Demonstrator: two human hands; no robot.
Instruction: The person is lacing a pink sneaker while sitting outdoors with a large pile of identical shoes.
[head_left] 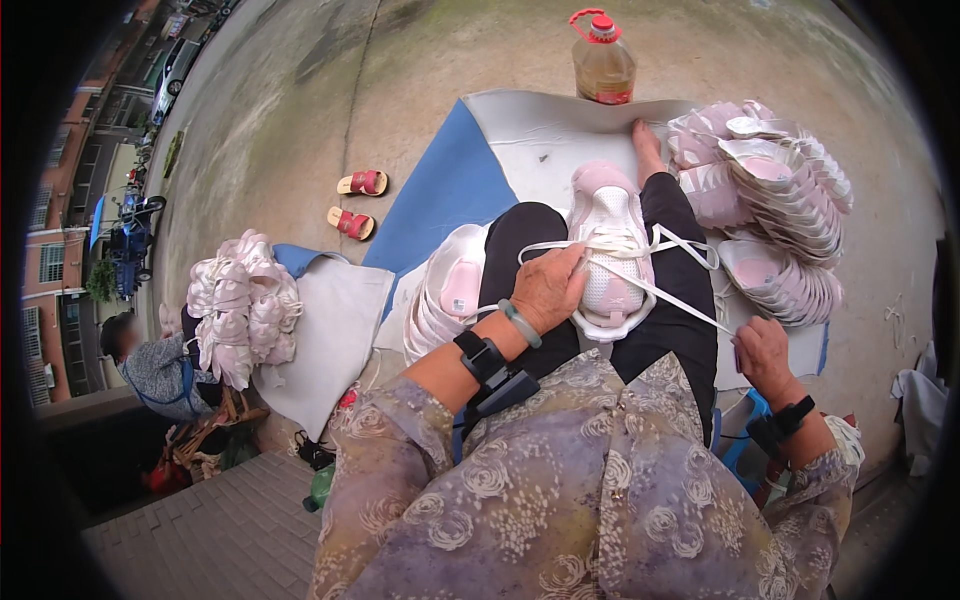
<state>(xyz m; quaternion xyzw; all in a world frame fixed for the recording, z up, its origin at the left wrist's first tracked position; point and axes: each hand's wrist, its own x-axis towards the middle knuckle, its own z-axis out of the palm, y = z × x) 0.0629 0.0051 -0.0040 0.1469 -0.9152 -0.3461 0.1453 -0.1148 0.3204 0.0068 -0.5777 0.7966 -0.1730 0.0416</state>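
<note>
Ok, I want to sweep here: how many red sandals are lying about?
2: the farther sandal and the nearer sandal, both on the concrete, left of the blue sheet.

The left hand point(548, 288) hides part of the white lace point(690, 307); a distant person's face point(127, 335) is blurred.

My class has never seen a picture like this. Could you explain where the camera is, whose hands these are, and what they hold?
There is no robot: a person wears a fisheye camera on the head, looking down, so straight edges bend. The person's bare left hand touches a pink-and-white shoe upper resting over black trousers; the right hand pinches a white lace stretched sideways. On the ground lies a blue-and-white sheet, with stacked uppers to the right and a red-capped bottle beyond.
</note>
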